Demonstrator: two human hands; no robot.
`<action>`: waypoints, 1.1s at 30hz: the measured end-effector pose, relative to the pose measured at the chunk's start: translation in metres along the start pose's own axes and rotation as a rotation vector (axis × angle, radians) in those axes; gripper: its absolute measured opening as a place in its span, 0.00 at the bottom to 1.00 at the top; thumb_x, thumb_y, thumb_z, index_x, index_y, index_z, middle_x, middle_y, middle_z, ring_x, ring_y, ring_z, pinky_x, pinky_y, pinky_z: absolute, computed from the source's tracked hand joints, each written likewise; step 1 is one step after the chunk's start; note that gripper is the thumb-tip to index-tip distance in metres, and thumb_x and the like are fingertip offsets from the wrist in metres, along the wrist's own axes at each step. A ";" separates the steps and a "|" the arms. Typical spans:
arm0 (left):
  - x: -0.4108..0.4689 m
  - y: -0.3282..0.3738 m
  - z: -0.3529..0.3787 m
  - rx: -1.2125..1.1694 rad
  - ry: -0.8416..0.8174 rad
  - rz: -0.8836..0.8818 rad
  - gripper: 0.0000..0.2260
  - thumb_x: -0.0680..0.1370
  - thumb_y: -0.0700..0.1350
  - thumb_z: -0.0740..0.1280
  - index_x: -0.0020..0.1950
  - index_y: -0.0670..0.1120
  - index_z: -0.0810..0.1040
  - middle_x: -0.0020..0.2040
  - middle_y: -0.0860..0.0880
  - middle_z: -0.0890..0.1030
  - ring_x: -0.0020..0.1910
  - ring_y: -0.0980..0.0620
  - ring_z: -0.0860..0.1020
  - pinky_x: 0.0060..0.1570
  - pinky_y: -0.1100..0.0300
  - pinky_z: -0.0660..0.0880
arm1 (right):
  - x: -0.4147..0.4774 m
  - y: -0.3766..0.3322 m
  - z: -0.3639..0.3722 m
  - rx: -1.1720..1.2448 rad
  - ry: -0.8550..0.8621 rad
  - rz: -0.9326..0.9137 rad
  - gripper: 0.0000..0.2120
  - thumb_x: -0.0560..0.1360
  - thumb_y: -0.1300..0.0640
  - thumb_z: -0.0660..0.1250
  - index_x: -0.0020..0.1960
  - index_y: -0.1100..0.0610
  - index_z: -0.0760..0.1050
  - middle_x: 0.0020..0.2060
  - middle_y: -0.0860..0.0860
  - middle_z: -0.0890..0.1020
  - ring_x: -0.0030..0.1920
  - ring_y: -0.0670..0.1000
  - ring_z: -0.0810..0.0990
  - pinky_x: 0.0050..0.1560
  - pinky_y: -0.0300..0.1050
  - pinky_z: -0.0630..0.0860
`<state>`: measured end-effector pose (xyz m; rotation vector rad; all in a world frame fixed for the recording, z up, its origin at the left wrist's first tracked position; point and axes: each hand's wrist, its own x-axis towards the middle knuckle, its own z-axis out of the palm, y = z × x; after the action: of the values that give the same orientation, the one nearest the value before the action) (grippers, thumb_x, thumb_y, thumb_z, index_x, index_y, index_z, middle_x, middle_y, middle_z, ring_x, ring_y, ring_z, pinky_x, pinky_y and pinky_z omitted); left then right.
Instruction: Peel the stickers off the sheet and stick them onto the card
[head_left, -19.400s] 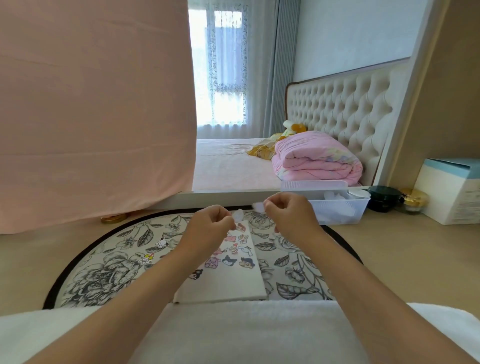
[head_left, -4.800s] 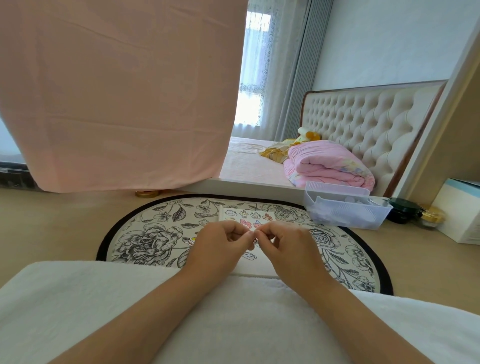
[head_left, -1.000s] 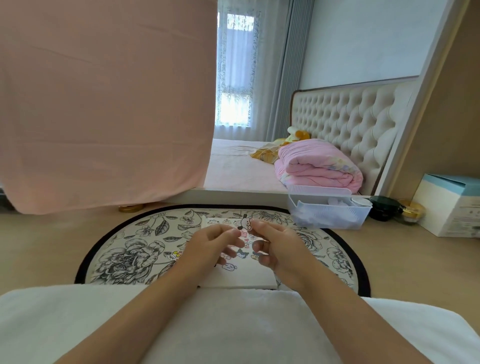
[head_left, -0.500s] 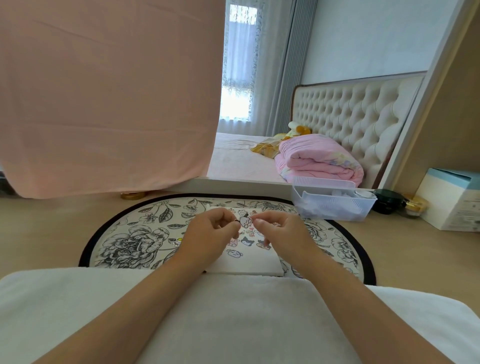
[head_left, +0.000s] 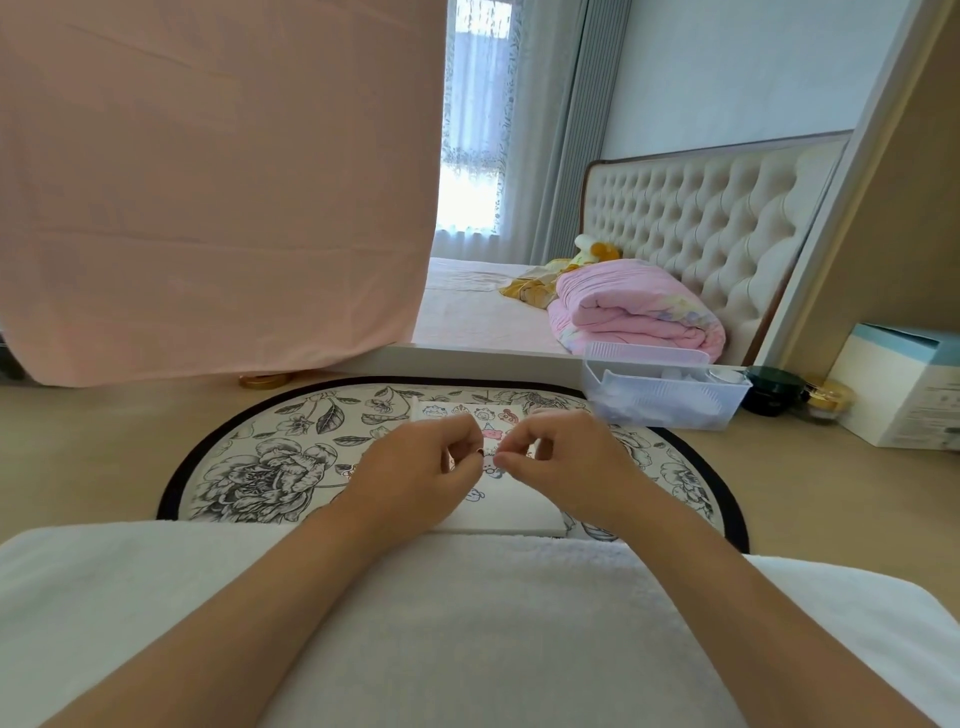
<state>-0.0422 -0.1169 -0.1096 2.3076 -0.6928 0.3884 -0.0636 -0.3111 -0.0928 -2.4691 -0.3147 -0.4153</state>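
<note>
On a round floral mat (head_left: 249, 467), centred in the view, lies a white card (head_left: 511, 506) already dotted with small cartoon stickers. That card is the landmark for what follows.

Left of the card, the mat's dark printed flowers spread toward bare floor. Over the card's left half hovers the left hand (head_left: 415, 478), thumb and forefinger pressed together at their tips. Between the two hands, just above the card's middle, is a tiny sticker (head_left: 487, 460) with a pale cartoon face; both hands appear to pinch it, one at each edge. Over the card's right half hovers the right hand (head_left: 566, 467), its thumb and forefinger likewise closed on the sticker. Whether a backing sheet is also held there is too small to tell.

Right of the card, beyond the mat's edge, stands a clear plastic basket (head_left: 670, 397).

The sticker likely weighs almost nothing, bends and curls easily, and would cling to skin. It is best held lightly by its very edge, keeping the gummed face clear of the fingers.
</note>
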 end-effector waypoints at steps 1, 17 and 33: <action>0.000 0.001 0.000 0.022 0.002 -0.013 0.05 0.76 0.51 0.65 0.40 0.56 0.74 0.37 0.61 0.79 0.39 0.57 0.77 0.35 0.61 0.69 | 0.000 0.001 0.000 -0.022 -0.009 -0.005 0.05 0.74 0.48 0.73 0.39 0.43 0.82 0.35 0.36 0.81 0.32 0.38 0.75 0.38 0.34 0.68; 0.000 -0.013 0.005 0.286 -0.227 0.072 0.17 0.79 0.56 0.64 0.67 0.56 0.77 0.68 0.60 0.75 0.69 0.56 0.67 0.70 0.56 0.63 | 0.006 0.003 -0.009 0.071 -0.398 0.390 0.08 0.80 0.51 0.67 0.46 0.53 0.79 0.34 0.48 0.78 0.31 0.45 0.73 0.32 0.37 0.68; 0.002 -0.025 0.010 0.279 -0.231 0.101 0.17 0.79 0.58 0.63 0.67 0.58 0.76 0.68 0.61 0.74 0.69 0.57 0.66 0.70 0.57 0.60 | 0.017 -0.006 -0.002 -0.149 -0.429 0.383 0.12 0.78 0.48 0.68 0.46 0.54 0.84 0.38 0.45 0.81 0.41 0.47 0.79 0.46 0.44 0.77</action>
<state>-0.0255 -0.1093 -0.1291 2.6156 -0.9203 0.2803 -0.0498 -0.3056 -0.0823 -2.6706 0.0266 0.2646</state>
